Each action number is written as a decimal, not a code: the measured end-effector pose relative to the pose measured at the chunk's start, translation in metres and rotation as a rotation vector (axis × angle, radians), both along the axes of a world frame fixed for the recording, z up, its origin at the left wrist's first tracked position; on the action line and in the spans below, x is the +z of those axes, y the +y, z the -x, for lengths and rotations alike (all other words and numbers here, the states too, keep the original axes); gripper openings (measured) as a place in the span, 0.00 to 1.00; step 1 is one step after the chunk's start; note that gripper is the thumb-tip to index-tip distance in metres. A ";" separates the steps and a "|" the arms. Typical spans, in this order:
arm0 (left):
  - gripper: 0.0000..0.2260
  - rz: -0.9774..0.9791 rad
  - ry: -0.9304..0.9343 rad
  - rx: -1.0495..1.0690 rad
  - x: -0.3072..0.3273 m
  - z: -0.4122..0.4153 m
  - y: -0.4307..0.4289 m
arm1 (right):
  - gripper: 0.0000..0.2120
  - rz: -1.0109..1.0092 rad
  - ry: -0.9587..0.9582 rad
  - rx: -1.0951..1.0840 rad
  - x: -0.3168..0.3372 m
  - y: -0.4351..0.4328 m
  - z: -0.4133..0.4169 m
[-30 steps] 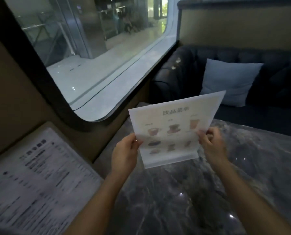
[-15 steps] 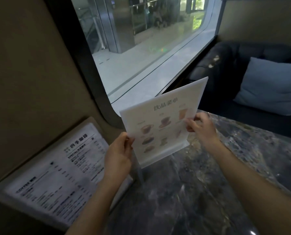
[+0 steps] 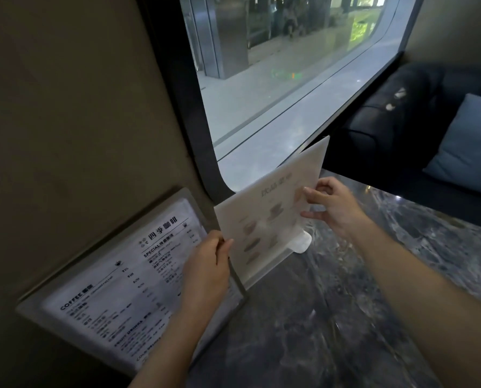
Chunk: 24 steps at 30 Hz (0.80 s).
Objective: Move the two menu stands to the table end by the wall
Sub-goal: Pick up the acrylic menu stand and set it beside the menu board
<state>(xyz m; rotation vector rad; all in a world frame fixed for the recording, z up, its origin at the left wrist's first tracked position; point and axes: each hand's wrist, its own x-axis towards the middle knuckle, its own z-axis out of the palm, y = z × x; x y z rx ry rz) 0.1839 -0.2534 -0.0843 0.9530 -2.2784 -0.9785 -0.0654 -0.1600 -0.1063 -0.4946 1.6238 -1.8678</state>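
I hold a white drinks menu stand [image 3: 273,217] by both side edges, close to the wall under the window. My left hand [image 3: 208,264] grips its left edge and my right hand [image 3: 331,205] grips its right edge. Its clear base [image 3: 301,242] sits at or just above the dark marble table [image 3: 345,317]; contact is unclear. A second, larger menu stand [image 3: 116,281] with black print leans against the beige wall at the table's left end. My left forearm covers part of its right side.
A beige wall [image 3: 74,113] and a dark-framed window [image 3: 275,88] run along the table's far side. A dark sofa [image 3: 401,119] with a blue cushion [image 3: 469,147] lies beyond the table at the right.
The white menu stand has moved left and toward the wall, and lower toward the table. My view has turned left, so the black-print menu stand shows more fully.
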 end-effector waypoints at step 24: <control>0.06 0.115 0.175 0.075 0.012 0.005 -0.011 | 0.13 0.029 0.050 0.089 0.008 -0.058 0.012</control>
